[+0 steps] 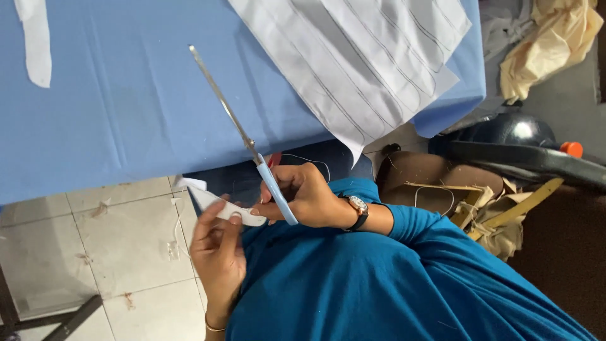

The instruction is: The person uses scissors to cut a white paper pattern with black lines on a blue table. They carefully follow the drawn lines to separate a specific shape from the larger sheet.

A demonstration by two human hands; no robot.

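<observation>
left hand (218, 252): at 7 o'clock, fingers pinch the white fabric piece (227, 208) flat so it stays steady.
right hand (306, 196): closed through the handles of the scissors (243, 136), blades shut, pointing to 11 o'clock over the blue table cover (113, 101).
white lined cloth (366, 57): at 1 o'clock, set aside.

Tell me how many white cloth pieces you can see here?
3. A narrow white cloth strip lies on the blue table's far left, a large white lined cloth sheet hangs over its edge, and a small white cloth cutout sits in the left hand. More may be hidden.
</observation>
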